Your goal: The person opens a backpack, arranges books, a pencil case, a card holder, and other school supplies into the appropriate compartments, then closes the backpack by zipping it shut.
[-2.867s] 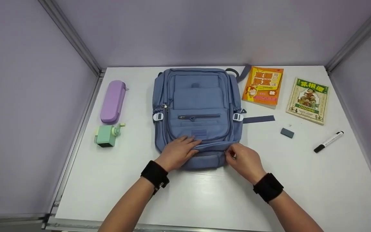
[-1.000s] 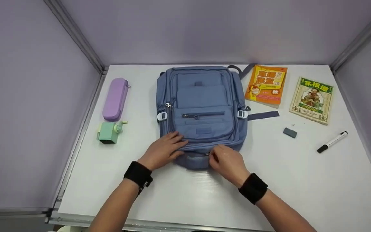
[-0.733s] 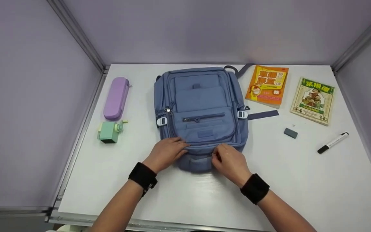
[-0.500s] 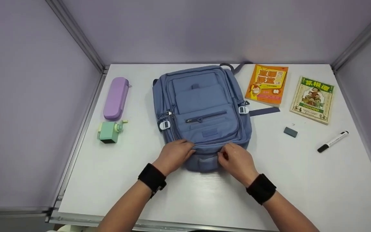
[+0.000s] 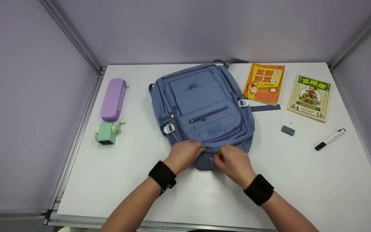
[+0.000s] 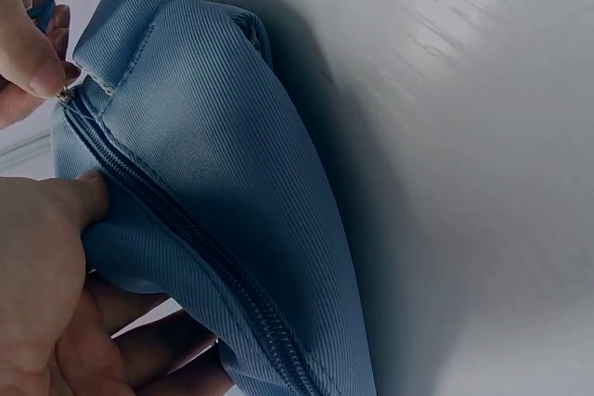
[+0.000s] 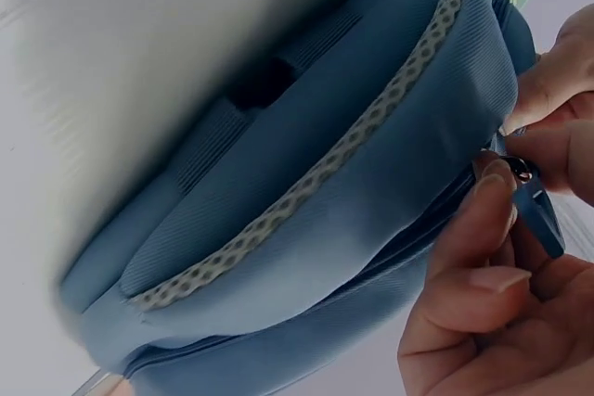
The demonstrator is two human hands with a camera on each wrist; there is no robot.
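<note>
A blue backpack (image 5: 201, 106) lies front up on the white table, turned slightly, its lower end toward me. My left hand (image 5: 185, 154) grips the fabric at that end, thumb above and fingers beneath, beside a dark zipper (image 6: 200, 238). Just right of it, my right hand (image 5: 235, 162) pinches the zipper's pull tab (image 7: 536, 215) between thumb and curled fingers. The hands nearly meet in the right wrist view. There a pale mesh strip (image 7: 306, 187) runs along the bag's end. Wristbands circle both wrists.
Left of the bag are a purple pencil case (image 5: 114, 100) and a green pencil sharpener (image 5: 106, 133). On the right lie an orange book (image 5: 264, 83), a green-and-cream book (image 5: 309, 98), an eraser (image 5: 288, 130) and a marker (image 5: 330, 139). Panels wall the table.
The backpack has turned, its top swinging left and its lower end right. My right hand has moved left along the zipper; my left hand first shifted left, then came back right toward it.
</note>
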